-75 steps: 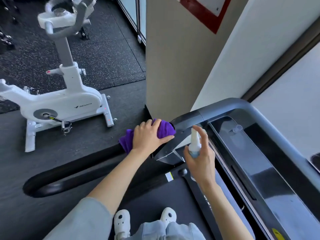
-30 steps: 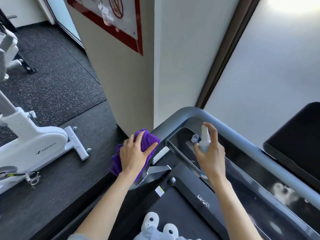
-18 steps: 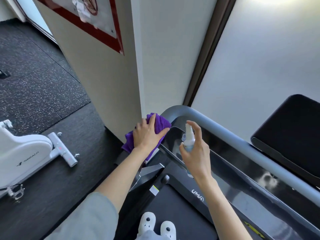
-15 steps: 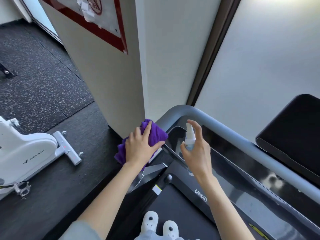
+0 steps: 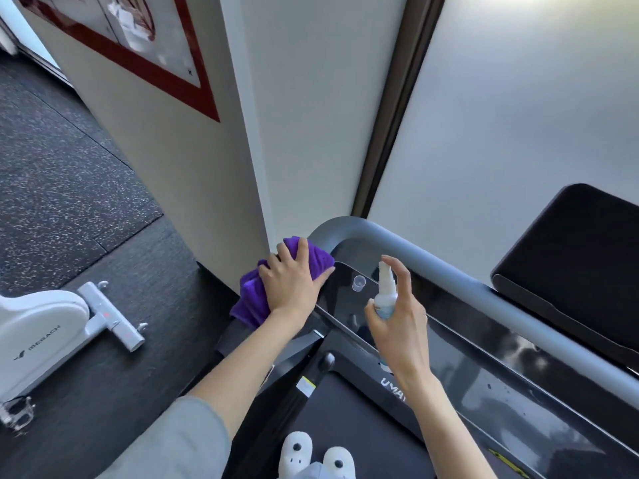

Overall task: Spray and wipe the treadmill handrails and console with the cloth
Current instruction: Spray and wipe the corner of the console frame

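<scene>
My left hand [image 5: 294,285] presses a folded purple cloth [image 5: 252,299] onto the left end of the treadmill, where the grey handrail [image 5: 449,274] curves down beside the glossy black console [image 5: 484,378]. My right hand [image 5: 401,326] holds a small white spray bottle [image 5: 385,293] upright over the console, with the index finger resting on its nozzle. A clear cap [image 5: 359,282] lies on the console just left of the bottle. Droplets speckle the console's right part.
A beige pillar [image 5: 193,174] with a red-framed sign stands right behind the cloth. A white exercise bike [image 5: 45,337] sits on the dark floor at left. A black pad [image 5: 574,267] rises behind the handrail at right. My white shoes [image 5: 314,458] stand on the belt.
My left hand has slid the cloth a little up along the console's left corner towards the rail's bend. My right hand keeps the bottle over the console, almost still.
</scene>
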